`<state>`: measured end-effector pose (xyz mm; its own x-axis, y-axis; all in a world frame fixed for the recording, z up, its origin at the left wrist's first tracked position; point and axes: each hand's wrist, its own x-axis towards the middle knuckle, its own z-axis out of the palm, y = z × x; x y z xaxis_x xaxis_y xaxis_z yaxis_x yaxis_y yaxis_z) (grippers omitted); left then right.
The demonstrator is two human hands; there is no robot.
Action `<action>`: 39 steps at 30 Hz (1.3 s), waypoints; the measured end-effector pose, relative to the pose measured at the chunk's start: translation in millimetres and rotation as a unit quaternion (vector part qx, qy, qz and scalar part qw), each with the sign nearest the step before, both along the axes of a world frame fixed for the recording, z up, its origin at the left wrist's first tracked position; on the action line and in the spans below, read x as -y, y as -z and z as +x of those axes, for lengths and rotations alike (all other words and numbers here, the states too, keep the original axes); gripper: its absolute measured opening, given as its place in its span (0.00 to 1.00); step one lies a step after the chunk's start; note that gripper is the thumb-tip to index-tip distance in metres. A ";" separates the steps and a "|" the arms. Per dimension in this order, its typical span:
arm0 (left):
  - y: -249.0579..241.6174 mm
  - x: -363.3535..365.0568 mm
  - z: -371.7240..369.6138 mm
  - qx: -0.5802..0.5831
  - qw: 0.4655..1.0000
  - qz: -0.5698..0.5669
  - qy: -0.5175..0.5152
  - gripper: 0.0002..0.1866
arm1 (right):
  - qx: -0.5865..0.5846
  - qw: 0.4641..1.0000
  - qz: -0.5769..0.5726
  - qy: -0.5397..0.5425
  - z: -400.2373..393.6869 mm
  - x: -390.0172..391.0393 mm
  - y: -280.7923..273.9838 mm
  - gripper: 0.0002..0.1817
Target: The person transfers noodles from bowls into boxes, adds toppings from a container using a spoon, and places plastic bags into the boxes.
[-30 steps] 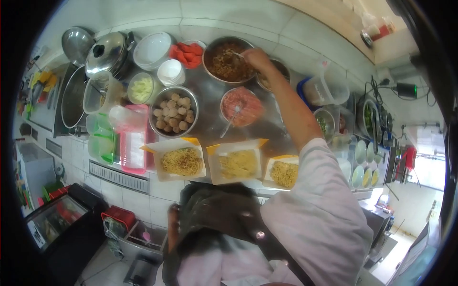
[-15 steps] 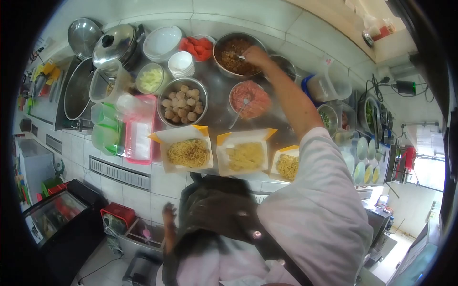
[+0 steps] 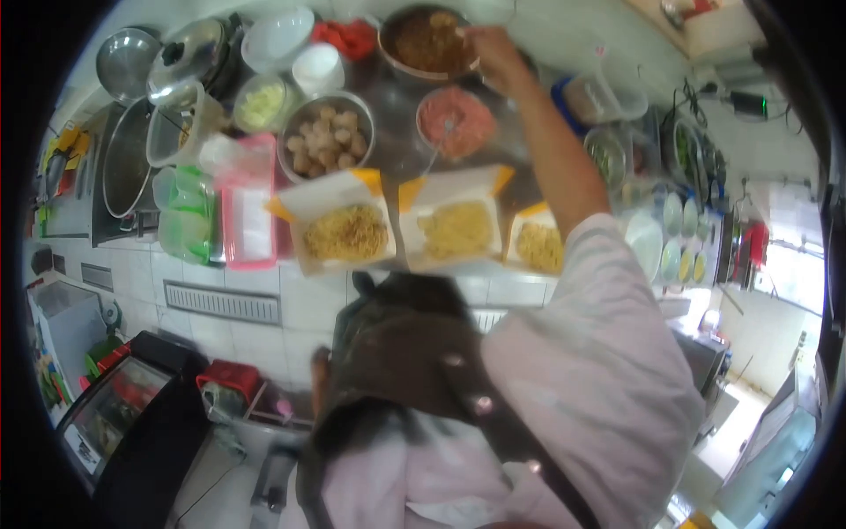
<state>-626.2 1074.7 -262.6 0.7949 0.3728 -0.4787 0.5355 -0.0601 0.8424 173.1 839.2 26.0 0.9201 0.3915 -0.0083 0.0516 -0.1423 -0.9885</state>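
Observation:
My right hand (image 3: 495,55) reaches far over the steel counter to the rim of a metal bowl of brown minced topping (image 3: 425,40), fingers closed on a small spoon that dips into it. Below the arm stand three open paper boxes of yellow noodles: left (image 3: 344,231), middle (image 3: 456,227) and right (image 3: 538,245). A bowl of pink minced meat (image 3: 454,119) with a spoon in it sits just in front of the brown bowl. My left hand (image 3: 319,379) hangs low beside my dark apron, mostly hidden, with nothing seen in it.
A bowl of meatballs (image 3: 328,139), a pink tray (image 3: 248,220), green containers (image 3: 181,220), a lidded pot (image 3: 185,53), white bowls (image 3: 278,35) and a clear jug (image 3: 608,97) crowd the counter. Small dishes (image 3: 679,238) line the right end.
The view has tipped down, so the counter sits higher in the frame. My right hand has stayed at the brown bowl, now at its right rim. My left hand has stayed low.

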 end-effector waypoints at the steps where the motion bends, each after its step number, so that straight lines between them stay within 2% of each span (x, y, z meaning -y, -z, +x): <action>1: 3.5 -5.7 6.1 0.012 1.000 -0.020 -0.004 0.19 | 0.009 1.000 -0.013 0.023 -6.0 6.8 -4.1 0.14; 2: -0.7 -10.0 20.4 0.017 0.998 -0.063 -0.025 0.19 | 0.001 0.999 -0.013 0.031 -25.1 9.0 -21.6 0.14; 4: -15.7 -15.3 56.0 -0.108 0.951 -0.232 -0.174 0.21 | 0.048 0.992 -0.111 0.047 -67.2 25.1 -56.5 0.11; 5: 0.1 -24.8 54.6 -0.109 0.952 -0.235 -0.163 0.21 | 0.016 0.990 -0.124 0.058 -90.8 36.3 -68.3 0.13; 6: 33.9 -36.7 49.8 -0.058 0.980 -0.179 -0.069 0.22 | 0.017 0.992 -0.110 0.053 -116.8 46.2 -79.3 0.13; 7: 44.2 -40.6 52.3 -0.031 0.987 -0.154 -0.017 0.22 | 0.018 0.994 -0.098 0.048 -143.6 56.0 -90.0 0.12; 9: 47.6 -47.6 64.4 -0.009 0.993 -0.102 0.057 0.23 | -0.049 0.975 -0.210 0.048 -196.1 80.4 -108.0 0.13; 11: 9.3 -44.7 98.2 -0.153 0.959 -0.219 -0.091 0.21 | -0.109 0.977 -0.148 0.105 -248.7 99.1 -106.0 0.12; 12: 16.1 -50.6 94.9 -0.154 0.959 -0.221 -0.089 0.21 | -0.147 0.974 -0.128 0.113 -275.1 105.9 -110.3 0.12; 13: 35.7 -62.6 86.7 -0.099 0.974 -0.203 -0.028 0.20 | -0.185 0.970 -0.107 0.119 -296.1 112.5 -112.9 0.12; 15: 43.2 -75.2 82.2 -0.041 0.981 -0.185 0.035 0.19 | -0.227 0.956 -0.126 0.136 -323.9 134.8 -73.3 0.09; 17: 41.8 -90.6 80.6 -0.041 0.984 -0.161 0.061 0.19 | -0.019 0.949 -0.289 0.122 -345.9 139.5 -12.1 0.09; 18: 41.7 -97.1 82.8 -0.056 0.984 -0.153 0.066 0.19 | 0.058 0.936 -0.315 0.147 -358.9 136.4 15.4 0.09; 19: 42.0 -103.6 85.2 -0.070 0.984 -0.145 0.072 0.18 | 0.133 0.914 -0.340 0.175 -370.5 130.2 35.5 0.10; 20: 46.3 -113.1 86.2 -0.069 0.983 -0.159 0.065 0.19 | 0.185 0.882 -0.409 0.142 -376.4 126.5 43.7 0.12; 21: 45.2 -120.7 90.0 -0.067 0.981 -0.173 0.057 0.19 | 0.196 0.855 -0.461 0.137 -382.6 123.1 55.9 0.15; 22: 43.7 -129.5 92.9 -0.120 0.972 -0.202 0.022 0.19 | 0.191 0.852 -0.465 0.146 -389.2 126.4 64.0 0.15; 23: -12.0 -115.1 117.3 -0.216 0.955 -0.196 -0.058 0.20 | 0.200 0.851 -0.463 0.148 -393.3 127.9 68.7 0.16; 24: 6.6 -125.0 109.5 -0.218 0.955 -0.194 -0.055 0.20 | 0.210 0.851 -0.459 0.148 -395.1 129.2 72.7 0.17; 25: 23.6 -137.1 101.2 -0.126 0.981 -0.142 0.036 0.20 | 0.313 0.849 -0.386 0.180 -394.1 135.2 74.2 0.16; 26: 37.5 -145.5 92.5 -0.033 0.988 -0.087 0.125 0.20 | 0.311 0.850 -0.385 0.179 -393.9 134.2 63.6 0.16; 27: 5.7 -135.7 107.0 -0.131 0.980 -0.144 0.030 0.19 | 0.276 0.873 -0.319 0.247 -392.1 128.9 40.5 0.13; 28: 1.9 -131.9 104.6 -0.130 0.980 -0.146 0.025 0.19 | 0.238 0.886 -0.250 0.310 -387.9 125.6 21.6 0.11; 30: 24.1 -131.5 84.7 -0.109 0.990 -0.074 0.053 0.20 | 0.142 0.915 -0.073 0.371 -361.9 128.9 2.0 0.09; 31: 43.1 -128.9 67.6 -0.048 0.995 -0.045 0.075 0.22 | 0.033 0.924 -0.006 0.382 -341.4 119.5 -33.1 0.10; 32: 17.6 -113.1 86.1 -0.211 0.959 -0.160 -0.097 0.23 | 0.010 0.926 0.024 0.378 -310.5 114.5 -49.8 0.11; 33: 33.7 -109.5 64.3 -0.117 0.986 -0.122 -0.009 0.24 | 0.013 0.944 -0.024 0.329 -273.9 102.9 -70.0 0.12; 34: 5.5 -88.6 73.1 -0.155 0.965 -0.174 -0.123 0.25 | 0.016 0.957 -0.072 0.279 -234.3 90.9 -82.8 0.13; 35: 12.6 -79.7 63.9 -0.142 0.967 -0.172 -0.125 0.27 | 0.138 0.959 -0.124 0.214 -187.5 78.9 -74.4 0.13; 36: 25.5 -73.7 47.0 -0.099 0.983 -0.141 -0.069 0.26 | 0.258 0.940 -0.172 0.145 -139.2 63.1 -61.4 0.13; 37: 8.5 -56.1 53.8 -0.143 0.965 -0.170 -0.140 0.24 | 0.311 0.908 -0.261 0.102 -97.7 44.7 -51.7 0.12; 38: -2.4 -39.2 51.6 -0.136 0.964 -0.170 -0.154 0.24 | 0.362 0.864 -0.346 0.059 -63.3 27.2 -42.8 0.11; 39: -13.7 -21.2 43.0 -0.100 0.978 -0.120 -0.135 0.22 | 0.369 0.864 -0.338 0.049 -35.8 12.0 -35.6 0.11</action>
<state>-583.2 1095.9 -248.9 0.5647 0.4146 -0.7136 0.6596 0.2930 0.6922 137.4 827.2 61.6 0.8006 0.4469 0.3991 0.5880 -0.7141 -0.3799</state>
